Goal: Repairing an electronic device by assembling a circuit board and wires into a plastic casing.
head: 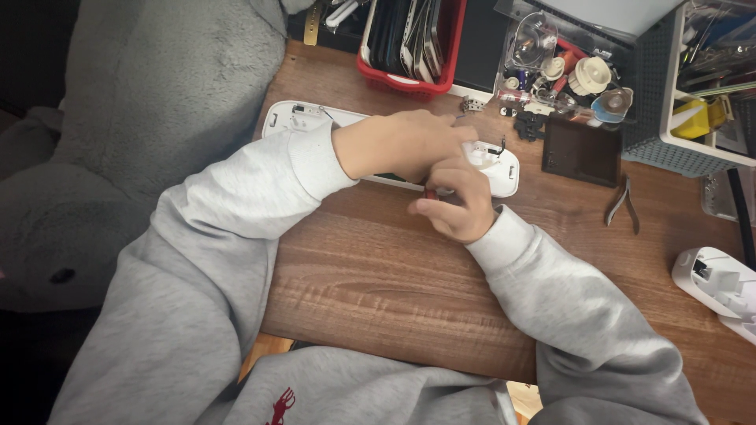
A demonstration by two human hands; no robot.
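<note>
Centrally, left hand [402,145] lay curled over long white plastic housing [496,169] on brown wooden desk [370,275], fingers bent, pressing it. Right hand [457,206] closed round small red-handled tool [430,194], tip hidden. Grey pliers [622,206] lay apart, w/ nothing touching.

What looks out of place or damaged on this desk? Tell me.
The long white casing under both hands lies opened, its inner side up. Small loose parts are scattered beside the red basket, and pliers lie askew nearby.
</note>
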